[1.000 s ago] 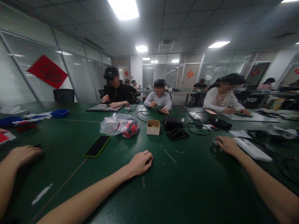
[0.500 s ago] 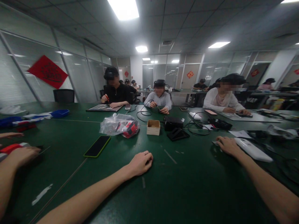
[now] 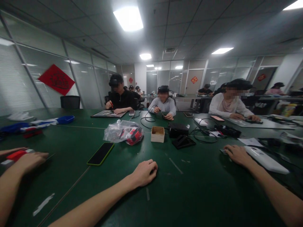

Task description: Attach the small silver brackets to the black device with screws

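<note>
My left hand [image 3: 145,173] rests on the green table [image 3: 189,195], its fingers curled in loosely and a ring on one of them. Nothing shows in its grasp. To its upper left lies a dark phone with a lime-green edge [image 3: 101,154]. My right hand [image 3: 237,155] lies farther right, fingers bent over a small, thin greyish thing [image 3: 222,152] that they mostly cover; its kind cannot be told. Just beside that hand is a long white device [image 3: 266,160], flat on the table.
A clear bag with red and black parts [image 3: 124,132], an open small box [image 3: 157,134] and a black box [image 3: 178,130] stand ahead. At left, a neighbour's hand [image 3: 33,160] is by a red-and-grey thing [image 3: 16,155]. Several people work across the table; cables lie at right.
The view has tilted slightly up, so everything sits lower and a little farther right. Both my hands keep their places on the table. The neighbour's hands at left have shifted slightly.
</note>
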Demonstrator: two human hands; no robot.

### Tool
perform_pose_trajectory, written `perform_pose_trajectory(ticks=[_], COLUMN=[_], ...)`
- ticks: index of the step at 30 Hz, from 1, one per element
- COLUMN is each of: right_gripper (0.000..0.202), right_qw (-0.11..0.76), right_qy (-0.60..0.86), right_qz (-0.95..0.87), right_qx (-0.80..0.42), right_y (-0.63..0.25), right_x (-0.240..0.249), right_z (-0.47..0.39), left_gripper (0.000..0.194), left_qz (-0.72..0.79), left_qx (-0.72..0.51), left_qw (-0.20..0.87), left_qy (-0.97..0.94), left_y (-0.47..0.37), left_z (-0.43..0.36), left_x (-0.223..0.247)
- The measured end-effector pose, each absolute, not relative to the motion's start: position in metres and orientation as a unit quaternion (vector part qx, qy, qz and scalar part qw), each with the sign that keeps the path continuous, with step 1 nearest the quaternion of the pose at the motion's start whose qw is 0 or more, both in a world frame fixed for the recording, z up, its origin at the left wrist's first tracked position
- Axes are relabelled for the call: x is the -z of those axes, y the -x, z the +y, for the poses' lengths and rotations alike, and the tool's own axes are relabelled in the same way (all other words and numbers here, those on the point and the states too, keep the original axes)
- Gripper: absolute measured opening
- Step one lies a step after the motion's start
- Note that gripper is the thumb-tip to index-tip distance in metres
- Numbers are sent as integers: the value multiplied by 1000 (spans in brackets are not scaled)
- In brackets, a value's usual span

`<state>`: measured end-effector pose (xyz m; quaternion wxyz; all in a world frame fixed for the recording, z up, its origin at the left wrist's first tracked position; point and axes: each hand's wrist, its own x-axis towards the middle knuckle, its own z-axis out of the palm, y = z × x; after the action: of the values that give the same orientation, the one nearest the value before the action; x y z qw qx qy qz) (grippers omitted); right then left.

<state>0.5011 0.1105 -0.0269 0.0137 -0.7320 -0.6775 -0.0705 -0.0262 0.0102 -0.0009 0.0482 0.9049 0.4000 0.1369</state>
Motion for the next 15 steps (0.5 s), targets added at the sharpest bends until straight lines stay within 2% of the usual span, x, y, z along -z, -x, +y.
perform_pose_trajectory(ticks=[10, 15], right_gripper=[32, 37], right_qw=[38, 17], right_qy=[725, 727], right_qz=[-684, -685], right_qx=[65, 44], right_y=[-519, -525], right_x=[41, 46], right_z=[122, 128], left_gripper=[8, 10], left_qz=[396, 400], left_qx=[-124, -118], left_qw=[32, 36], left_qy=[-909, -908], left_y=[25, 25], left_z=[10, 9], left_x=[-1, -2])
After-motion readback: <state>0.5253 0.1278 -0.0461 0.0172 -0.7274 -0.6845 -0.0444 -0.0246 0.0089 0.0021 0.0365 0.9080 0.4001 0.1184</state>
